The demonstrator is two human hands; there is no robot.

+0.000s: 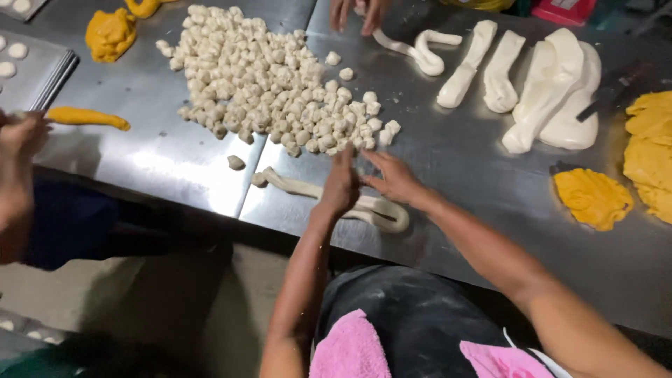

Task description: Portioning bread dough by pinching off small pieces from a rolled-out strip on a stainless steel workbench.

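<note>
A pale dough rope lies along the near edge of the steel table, looping back at its right end. My left hand rests edge-on over the rope near its middle, fingers together. My right hand is just to its right with fingers spread, above the rope's loop; whether it touches the dough is unclear. Just beyond both hands sits a big heap of several small cut dough pieces. Two stray pieces lie by the rope's left end.
Thick white dough strips and a thin curled rope lie at the back right. Yellow dough lumps sit right, more far left. Another person's hands work opposite; a person's arm with a yellow roll is left. A tray holds dough rounds.
</note>
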